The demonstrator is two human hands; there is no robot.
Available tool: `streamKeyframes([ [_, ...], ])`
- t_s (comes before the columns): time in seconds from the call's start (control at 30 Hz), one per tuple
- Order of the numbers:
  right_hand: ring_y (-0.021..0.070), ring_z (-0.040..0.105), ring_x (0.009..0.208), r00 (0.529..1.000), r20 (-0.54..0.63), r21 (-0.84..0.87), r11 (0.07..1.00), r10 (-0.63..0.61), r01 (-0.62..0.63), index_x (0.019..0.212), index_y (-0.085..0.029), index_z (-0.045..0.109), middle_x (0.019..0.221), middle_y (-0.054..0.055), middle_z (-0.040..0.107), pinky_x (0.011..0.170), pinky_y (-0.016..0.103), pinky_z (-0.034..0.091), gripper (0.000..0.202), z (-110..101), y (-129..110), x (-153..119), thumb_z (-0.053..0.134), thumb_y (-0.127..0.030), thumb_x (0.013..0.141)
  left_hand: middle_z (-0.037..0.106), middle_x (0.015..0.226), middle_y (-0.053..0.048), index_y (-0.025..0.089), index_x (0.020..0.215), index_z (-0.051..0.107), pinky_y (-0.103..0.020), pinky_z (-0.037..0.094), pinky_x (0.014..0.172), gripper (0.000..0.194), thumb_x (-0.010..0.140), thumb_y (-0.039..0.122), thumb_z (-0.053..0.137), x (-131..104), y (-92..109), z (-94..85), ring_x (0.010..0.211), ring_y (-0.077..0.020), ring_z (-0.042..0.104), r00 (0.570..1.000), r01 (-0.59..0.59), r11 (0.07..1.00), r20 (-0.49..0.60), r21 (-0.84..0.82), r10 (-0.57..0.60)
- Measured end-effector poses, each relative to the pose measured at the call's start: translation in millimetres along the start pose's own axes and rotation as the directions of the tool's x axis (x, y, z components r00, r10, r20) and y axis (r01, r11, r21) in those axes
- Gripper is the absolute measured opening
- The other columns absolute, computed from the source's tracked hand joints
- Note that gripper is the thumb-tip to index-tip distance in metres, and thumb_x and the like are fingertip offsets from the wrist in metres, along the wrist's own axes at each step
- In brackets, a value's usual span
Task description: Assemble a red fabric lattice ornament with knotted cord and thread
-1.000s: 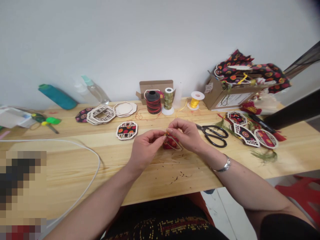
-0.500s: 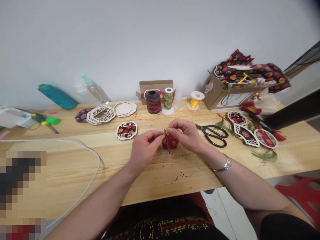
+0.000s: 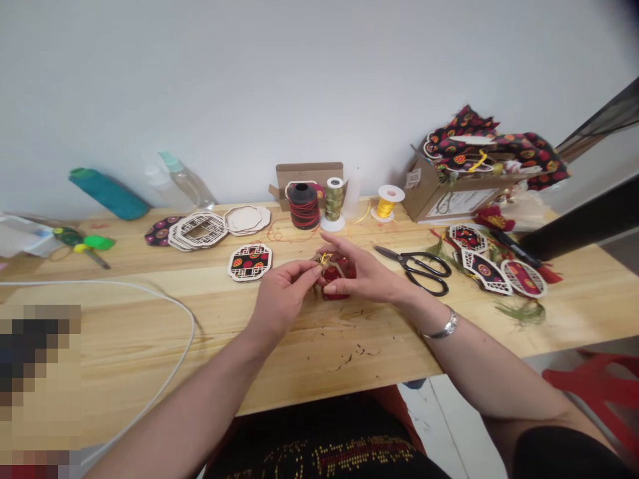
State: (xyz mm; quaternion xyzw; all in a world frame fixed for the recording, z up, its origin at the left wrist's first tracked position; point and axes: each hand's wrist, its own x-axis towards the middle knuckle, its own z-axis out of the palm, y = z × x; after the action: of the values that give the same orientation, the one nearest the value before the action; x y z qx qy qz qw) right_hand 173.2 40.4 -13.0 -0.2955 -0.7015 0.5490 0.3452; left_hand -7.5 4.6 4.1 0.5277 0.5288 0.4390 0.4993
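Observation:
Both hands meet over the middle of the wooden table (image 3: 309, 346). My right hand (image 3: 367, 276) holds a small red patterned ornament (image 3: 335, 275) with a wooden frame, thumb beneath it and fingers spread over it. My left hand (image 3: 284, 293) pinches its left edge, where a short yellow cord (image 3: 323, 257) sticks up. Black scissors (image 3: 417, 266) lie just right of my right hand. A finished lattice ornament (image 3: 250, 261) lies just beyond my left hand.
Along the back stand a black-and-red thread cone (image 3: 304, 205), a green-gold spool (image 3: 334, 201) and a yellow spool (image 3: 388, 201). Wooden frames (image 3: 202, 229) are stacked back left. A cardboard box (image 3: 449, 193) of fabric pieces and finished ornaments (image 3: 492, 269) sit right. A white cable (image 3: 150, 399) curves left.
The ornament has dropped lower and turned flatter in my hands. My right fingers have spread out over it, and the view has shifted slightly to the right.

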Motion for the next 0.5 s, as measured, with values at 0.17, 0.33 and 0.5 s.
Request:
streamKeyframes([
  [0.17, 0.0102, 0.063, 0.079, 0.998, -0.040, 0.011, 0.999, 0.044, -0.043, 0.143, -0.024, 0.035, 0.110, 0.005, 0.063, 0.070, 0.025, 0.056, 0.070, -2.6, 10.1, 2.7, 0.064, -0.015, 0.080, 0.070, 0.069, -0.002, 0.016, 0.075, 0.073, -0.027, 0.048, 0.073, 0.021, 0.075, 0.036, 0.072, 1.0, -0.6, -0.5, 0.068, -0.0144, 0.060, 0.999, -0.003, 0.998, -0.046, -0.069, 0.000],
  [0.33, 0.0140, 0.067, 0.084, 0.973, -0.225, -0.148, 0.985, 0.057, -0.092, 0.135, -0.018, 0.048, 0.104, 0.008, 0.069, 0.077, 0.031, 0.057, 0.055, -9.3, 19.5, 5.7, 0.059, -0.011, 0.082, 0.069, 0.069, -0.002, 0.015, 0.072, 0.072, -0.026, 0.047, 0.074, 0.019, 0.075, 0.034, 0.072, 2.5, -2.9, -0.4, 0.070, -0.0131, 0.059, 0.999, 0.014, 0.980, -0.027, -0.201, -0.020],
  [0.5, 0.0217, 0.064, 0.100, 0.914, -0.303, -0.580, 0.814, -0.269, 0.047, 0.116, -0.017, 0.065, 0.109, 0.013, 0.070, 0.092, 0.042, 0.051, 0.031, -10.4, 7.9, 2.8, 0.057, -0.016, 0.086, 0.071, 0.073, -0.004, 0.015, 0.072, 0.072, -0.028, 0.047, 0.081, 0.020, 0.078, 0.034, 0.070, 1.5, -5.2, 0.2, 0.080, -0.0159, 0.062, 1.000, 0.014, 0.966, 0.010, -0.257, -0.012],
])
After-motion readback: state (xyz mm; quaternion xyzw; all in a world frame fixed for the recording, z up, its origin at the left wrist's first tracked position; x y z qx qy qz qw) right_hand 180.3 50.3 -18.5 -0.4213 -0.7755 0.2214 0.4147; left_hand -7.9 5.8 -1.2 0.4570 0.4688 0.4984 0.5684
